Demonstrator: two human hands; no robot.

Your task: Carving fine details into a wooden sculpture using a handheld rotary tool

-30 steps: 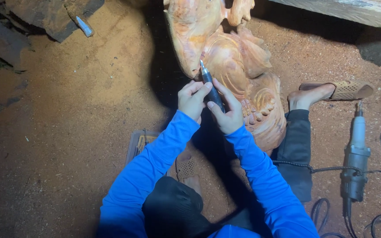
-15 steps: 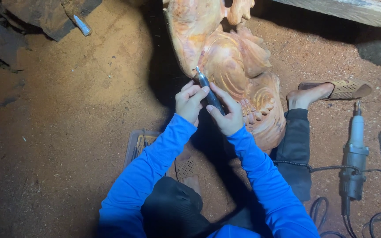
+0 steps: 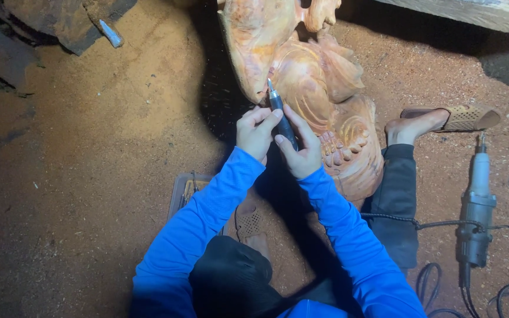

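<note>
Dirt floor (image 3: 89, 176) w/ reddish sawdust, dim. Left hand (image 3: 255, 132) & right hand (image 3: 301, 150) both grip a rotary handpiece (image 3: 282, 121), tip on wood carving (image 3: 319, 88) (bigger grinder (image 3: 475, 212) lies right).

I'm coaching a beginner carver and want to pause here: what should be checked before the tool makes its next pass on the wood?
1. Grip: left hand and right hand both wrap the slim dark pen-shaped rotary tool: ok.
2. Tip placement: it meets the orange carved wooden figure at an edge: ok.
3. Figure steadied: nothing visibly clamps it: cannot tell.
4. Black cable clear of the arms: ok.
5. Grey corded grinder lying apart on the sawdust floor: ok.
6. Gloves: hands are bare: not ok.
</note>
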